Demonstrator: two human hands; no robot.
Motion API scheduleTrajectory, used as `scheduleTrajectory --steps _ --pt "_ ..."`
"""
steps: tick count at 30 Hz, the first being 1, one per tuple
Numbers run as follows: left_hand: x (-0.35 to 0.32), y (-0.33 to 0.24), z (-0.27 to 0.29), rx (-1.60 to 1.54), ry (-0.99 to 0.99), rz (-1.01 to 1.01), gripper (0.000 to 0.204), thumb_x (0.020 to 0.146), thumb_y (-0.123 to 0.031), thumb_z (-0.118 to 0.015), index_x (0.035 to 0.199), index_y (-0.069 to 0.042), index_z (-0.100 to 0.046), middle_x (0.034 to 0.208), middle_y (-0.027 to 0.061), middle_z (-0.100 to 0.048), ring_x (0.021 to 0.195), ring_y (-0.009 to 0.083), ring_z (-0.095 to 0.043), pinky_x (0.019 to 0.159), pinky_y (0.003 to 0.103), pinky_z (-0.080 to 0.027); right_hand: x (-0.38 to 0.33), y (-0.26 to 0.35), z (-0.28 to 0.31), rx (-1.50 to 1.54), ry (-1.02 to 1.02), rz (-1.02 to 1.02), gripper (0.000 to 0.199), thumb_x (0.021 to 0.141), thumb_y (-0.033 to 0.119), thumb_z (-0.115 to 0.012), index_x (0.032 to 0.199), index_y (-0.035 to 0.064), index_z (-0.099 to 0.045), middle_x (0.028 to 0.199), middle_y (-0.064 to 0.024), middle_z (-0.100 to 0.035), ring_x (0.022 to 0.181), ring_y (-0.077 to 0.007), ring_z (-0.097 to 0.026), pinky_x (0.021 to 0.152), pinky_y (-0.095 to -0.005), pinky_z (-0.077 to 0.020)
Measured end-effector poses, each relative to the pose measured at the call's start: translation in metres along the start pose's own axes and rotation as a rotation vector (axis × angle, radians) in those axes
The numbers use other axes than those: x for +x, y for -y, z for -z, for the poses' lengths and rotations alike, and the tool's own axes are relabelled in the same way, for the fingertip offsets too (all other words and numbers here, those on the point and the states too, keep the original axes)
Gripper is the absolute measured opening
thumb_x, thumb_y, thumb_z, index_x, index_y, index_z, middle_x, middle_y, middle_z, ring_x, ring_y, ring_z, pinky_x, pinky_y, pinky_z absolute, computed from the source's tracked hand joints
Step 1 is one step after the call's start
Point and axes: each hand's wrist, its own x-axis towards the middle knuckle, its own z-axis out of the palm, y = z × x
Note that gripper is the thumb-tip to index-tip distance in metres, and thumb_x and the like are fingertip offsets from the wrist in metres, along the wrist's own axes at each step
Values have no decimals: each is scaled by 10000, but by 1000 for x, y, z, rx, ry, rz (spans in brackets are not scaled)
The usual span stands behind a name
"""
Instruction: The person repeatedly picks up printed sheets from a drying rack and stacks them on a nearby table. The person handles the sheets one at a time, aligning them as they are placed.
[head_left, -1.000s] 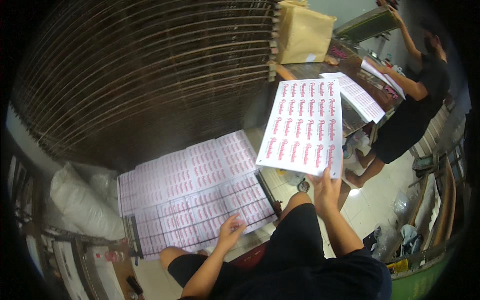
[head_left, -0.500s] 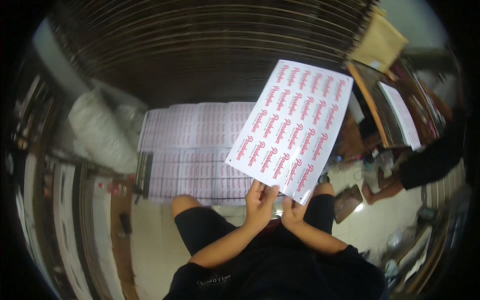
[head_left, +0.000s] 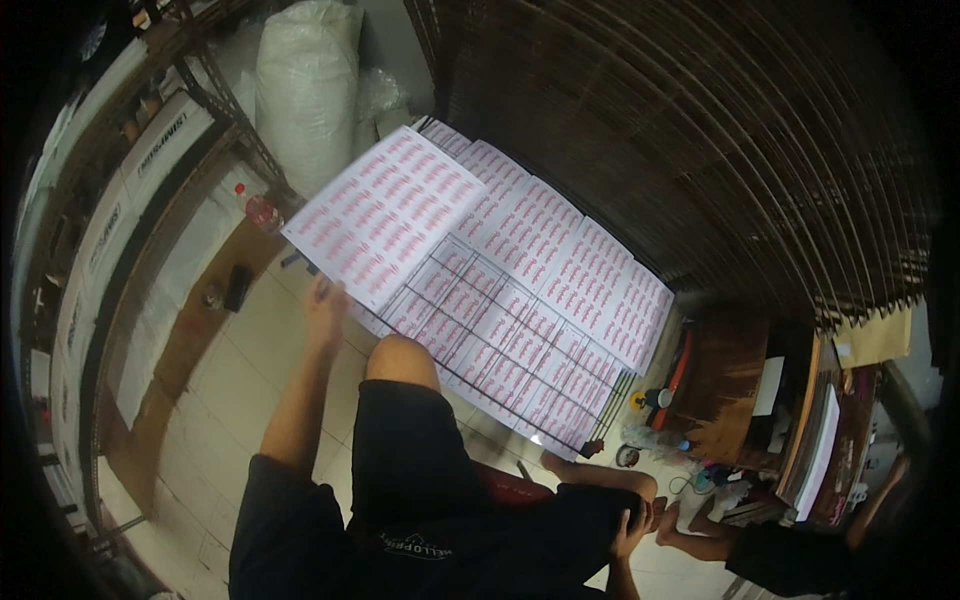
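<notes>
My left hand (head_left: 325, 305) pinches the near corner of a white sheet (head_left: 385, 215) covered with rows of red printed lettering. The sheet lies tilted over the left end of a wire rack (head_left: 470, 262), partly covering the printed sheets there. Similar sheets (head_left: 530, 225) are laid side by side along the rack's far half. More of them show through the wire grid in its near half. My right hand (head_left: 630, 530) rests on my right knee, fingers spread, with no sheet in it.
Many stacked wire shelves (head_left: 640, 130) rise behind the rack. A large white wrapped bundle (head_left: 308, 95) and a red-capped bottle (head_left: 260, 212) stand at the left. At the right are a wooden cabinet (head_left: 715, 390), small containers on the floor, and another person's legs (head_left: 700, 540).
My left hand has carried the sheet left and put it over the rack's left end. My right hand has let go of it and dropped to my knee. The view has swung round.
</notes>
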Motion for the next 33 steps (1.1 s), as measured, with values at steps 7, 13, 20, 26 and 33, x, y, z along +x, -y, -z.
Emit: scheduleTrajectory --steps 7,13,20,26,33 --pt "150 46 -4 -210 -75 25 464 868 -83 -526 1291 13 -361 1188 131 -492 1079 212 -505 949 323 -399 29 20 5 -74 24 10 449 935 364 -389 1172 3 -514 1111 -233 -506 1125 -361 -398 985 -458 -267" --pt "274 78 -50 -175 -57 34 314 865 -78 -525 1170 -14 -490 1057 83 -551 915 157 -545 815 283 -478 37 48 3 -297 141 -192 492 921 403 -402 1206 9 -470 1186 -232 -421 1107 -373 -371 967 -462 -262" --pt "370 134 -72 -111 -120 -45 364 829 2 -547 1190 26 -510 959 103 -582 762 134 -583 649 230 -518 50 64 -2 -392 160 -258 544 892 465 -428 1193 12 -451 1122 -231 -396 1056 -380 -378 925 -477 -289" --pt "393 169 -87 -65 -198 -85 395 789 35 -552 1180 63 -512 924 157 -603 807 189 -622 700 264 -561 64 92 -5 -501 211 -276 526 889 438 -440 1177 -2 -454 1136 -241 -390 1050 -383 -391 910 -485 -302" --pt "395 178 -104 -9 -209 -11 412 763 45 -526 1175 59 -521 932 188 -615 764 195 -637 693 276 -565 67 88 -6 -470 211 -302 573 869 474 -460 1178 -8 -455 1131 -250 -381 1043 -381 -394 910 -492 -302"
